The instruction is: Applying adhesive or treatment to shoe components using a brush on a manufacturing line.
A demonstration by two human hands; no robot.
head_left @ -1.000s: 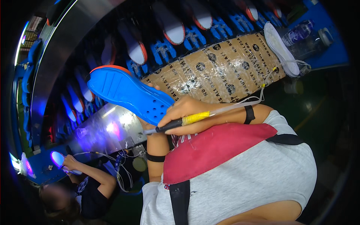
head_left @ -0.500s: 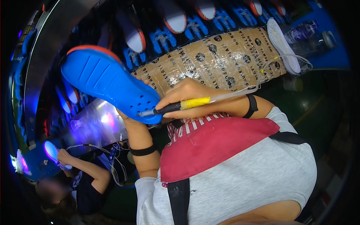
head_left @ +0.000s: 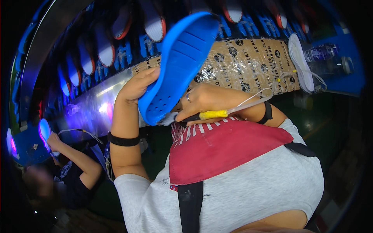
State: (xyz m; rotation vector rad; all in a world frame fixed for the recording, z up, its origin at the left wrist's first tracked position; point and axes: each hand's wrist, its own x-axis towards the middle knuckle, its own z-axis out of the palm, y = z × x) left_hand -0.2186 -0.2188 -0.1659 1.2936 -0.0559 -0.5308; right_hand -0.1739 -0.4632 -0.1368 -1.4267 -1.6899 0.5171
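Observation:
My left hand (head_left: 138,84) grips a blue shoe sole (head_left: 176,64) by its left edge, with the fingers hidden behind it. The sole stands tilted, its far end up to the right; grooves cross that half, and small holes dot the near end. Closed around a brush (head_left: 189,119) with a black handle and yellow tape is my right hand (head_left: 206,99), wearing a ring. The pale bristles meet the edge of the sole's near end. From the brush's back a clear tube (head_left: 254,101) runs to the right over my wrist.
Beyond my hands lies a taped brown cardboard sheet (head_left: 248,64). A white sole (head_left: 301,64) and plastic bottles (head_left: 326,58) sit to its right. Rows of white shoe uppers (head_left: 155,27) and blue racks line the back. At left, a co-worker's hand (head_left: 53,141) holds another sole.
The blue sole has swung upright and to the right, and its orange rim no longer shows. My left hand has come round to its left edge. The brush has moved slightly right.

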